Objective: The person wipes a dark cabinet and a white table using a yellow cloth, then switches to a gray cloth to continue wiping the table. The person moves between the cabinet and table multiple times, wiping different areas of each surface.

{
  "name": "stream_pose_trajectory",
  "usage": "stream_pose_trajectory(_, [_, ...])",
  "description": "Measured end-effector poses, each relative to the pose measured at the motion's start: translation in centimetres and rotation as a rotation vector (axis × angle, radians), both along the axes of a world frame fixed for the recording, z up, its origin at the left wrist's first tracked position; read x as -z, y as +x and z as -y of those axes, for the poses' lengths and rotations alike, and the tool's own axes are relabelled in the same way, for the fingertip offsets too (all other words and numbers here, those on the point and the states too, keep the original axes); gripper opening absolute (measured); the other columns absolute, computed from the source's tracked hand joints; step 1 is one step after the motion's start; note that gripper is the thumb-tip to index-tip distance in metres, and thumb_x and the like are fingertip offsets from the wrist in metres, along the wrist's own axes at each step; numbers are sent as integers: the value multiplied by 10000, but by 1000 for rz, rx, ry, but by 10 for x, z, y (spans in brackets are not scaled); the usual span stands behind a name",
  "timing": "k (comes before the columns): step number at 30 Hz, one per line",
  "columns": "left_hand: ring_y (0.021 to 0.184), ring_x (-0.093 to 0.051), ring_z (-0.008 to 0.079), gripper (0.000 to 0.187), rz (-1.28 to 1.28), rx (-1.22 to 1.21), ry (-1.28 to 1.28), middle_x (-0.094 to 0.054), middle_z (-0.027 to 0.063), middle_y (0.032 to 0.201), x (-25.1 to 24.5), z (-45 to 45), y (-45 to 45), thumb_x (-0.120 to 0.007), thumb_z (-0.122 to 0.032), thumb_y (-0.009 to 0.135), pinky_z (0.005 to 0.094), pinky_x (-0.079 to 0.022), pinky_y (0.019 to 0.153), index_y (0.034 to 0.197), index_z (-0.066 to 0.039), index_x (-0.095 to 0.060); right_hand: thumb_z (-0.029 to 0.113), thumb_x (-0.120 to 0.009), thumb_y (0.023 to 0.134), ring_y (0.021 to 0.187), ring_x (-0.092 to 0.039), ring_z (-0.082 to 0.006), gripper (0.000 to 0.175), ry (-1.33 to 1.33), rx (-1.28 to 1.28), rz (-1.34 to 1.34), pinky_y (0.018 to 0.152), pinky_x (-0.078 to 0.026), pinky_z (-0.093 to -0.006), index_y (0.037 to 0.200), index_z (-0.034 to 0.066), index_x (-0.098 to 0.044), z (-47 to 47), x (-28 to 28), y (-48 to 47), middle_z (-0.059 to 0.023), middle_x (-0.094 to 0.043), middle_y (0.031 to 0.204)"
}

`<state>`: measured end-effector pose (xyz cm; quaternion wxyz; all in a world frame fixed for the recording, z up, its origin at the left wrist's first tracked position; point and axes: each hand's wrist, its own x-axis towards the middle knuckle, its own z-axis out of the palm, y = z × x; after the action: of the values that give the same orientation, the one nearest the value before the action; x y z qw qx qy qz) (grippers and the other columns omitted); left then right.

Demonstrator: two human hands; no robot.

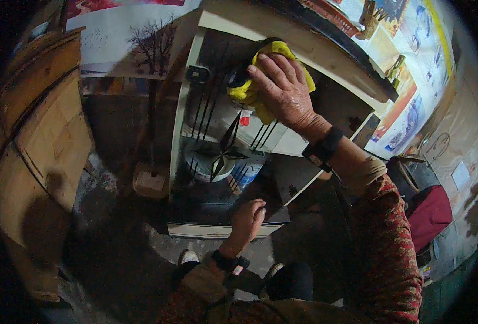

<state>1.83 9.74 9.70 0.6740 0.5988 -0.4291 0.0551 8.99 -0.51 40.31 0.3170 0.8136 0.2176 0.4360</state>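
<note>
My right hand (285, 91) presses a yellow cloth (266, 115) with dark parts against the upper glass door of a cream-framed cabinet (181, 117). Its fingers spread over the cloth. A dark star decoration (222, 154) and thin dark stripes mark the glass below. Through the pane show a white bowl (214, 175) and a blue-and-white container (247, 175). My left hand (247, 222) hangs half curled in front of the cabinet's lower part. Nothing shows in it, but its palm is hidden. Whether it touches the cabinet I cannot tell.
A wooden furniture panel (48, 133) stands at the left. On the cabinet top lies a reddish-brown basket or tray (336, 18). A wooden-looking box (151, 180) is left of the cabinet, and a dark red cloth or cushion (430, 216) lies at right. My shoes (189, 256) are close before the cabinet.
</note>
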Motion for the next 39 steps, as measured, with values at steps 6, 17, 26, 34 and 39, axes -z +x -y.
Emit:
stream_pose_trajectory(6, [958, -605, 293, 209, 16, 21, 11, -609, 161, 1073, 0, 6, -4, -596, -79, 843, 356, -485, 810, 1043, -17, -584, 229, -603, 754, 1232, -394, -296, 552, 96, -55, 16, 1013, -283, -487, 1290, 222, -472, -15, 26, 16, -83, -451, 1313])
stream_pose_trajectory(17, [924, -605, 304, 158, -36, 117, 200, -628, 147, 994, 9, 16, -9, -588, -106, 839, 369, -474, 826, 980, -34, -595, 170, -535, 772, 1208, -418, -255, 445, 98, -270, -132, 1017, -307, -467, 1215, 205, -505, -14, 89, 18, -58, -487, 1250])
stream_pose_trajectory(26, [906, -607, 318, 219, -122, 133, 385, -635, 147, 982, -2, 10, -8, -596, -138, 839, 388, -483, 789, 1034, -41, -611, 199, -577, 757, 1069, -485, -209, 478, 146, -138, -242, 859, -370, -377, 1227, 254, -516, 40, 108, -35, -8, -518, 1181])
stream_pose_trajectory(34, [905, -597, 330, 218, -3, 81, 241, -634, 138, 977, 0, 12, -7, -610, -135, 812, 382, -478, 783, 1011, -47, -617, 107, -673, 704, 942, -525, -296, 418, 549, 264, -169, 790, -435, -395, 1110, 134, -578, 106, 108, -102, -90, -564, 1072])
stream_pose_trajectory(39, [899, -599, 331, 203, 22, 97, 272, -634, 141, 971, -4, 15, -9, -606, -135, 814, 386, -480, 774, 995, -42, -616, 57, -636, 778, 1052, -511, -353, 418, 1002, 259, -72, 929, -409, -411, 1179, 65, -521, 145, 112, -98, -158, -554, 1099])
